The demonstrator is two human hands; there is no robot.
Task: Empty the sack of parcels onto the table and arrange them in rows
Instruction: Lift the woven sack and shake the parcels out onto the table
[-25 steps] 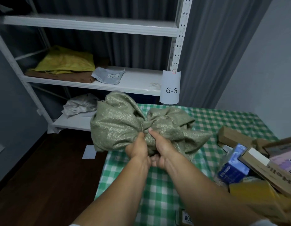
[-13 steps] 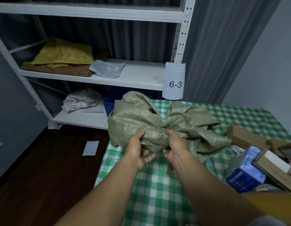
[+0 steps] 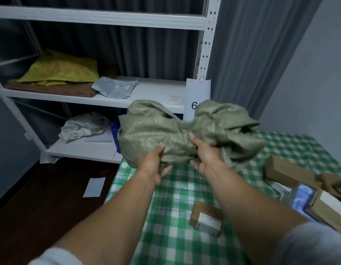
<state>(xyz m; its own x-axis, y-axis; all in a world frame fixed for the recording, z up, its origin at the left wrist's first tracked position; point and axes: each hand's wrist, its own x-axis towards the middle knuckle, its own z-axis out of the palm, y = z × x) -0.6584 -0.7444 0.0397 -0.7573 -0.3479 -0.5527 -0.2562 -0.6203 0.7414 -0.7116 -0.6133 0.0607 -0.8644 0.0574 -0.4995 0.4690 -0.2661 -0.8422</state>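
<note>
Both hands meet at the middle of the frame and grip the crumpled green sack [image 3: 165,134] at its bunched waist; the left hand [image 3: 155,165] has its thumb on the near face and its fingers underneath, and the right hand [image 3: 206,157], just beside it, clamps the cloth the same way with its thumb pressed into the fold. The sack is held up above the far left corner of the table [image 3: 171,245], which wears a green checked cloth; a small brown box [image 3: 206,219] with a white label lies on the cloth at lower centre, between the forearms; a heap of parcels [image 3: 292,171] sits along the right edge of the frame. Behind, in the upper left, a white shelf [image 3: 100,16] carries a yellow bag [image 3: 62,69] and a grey mailer [image 3: 116,87]; a white slip [image 3: 94,187] lies on the dark floor at left.
</note>
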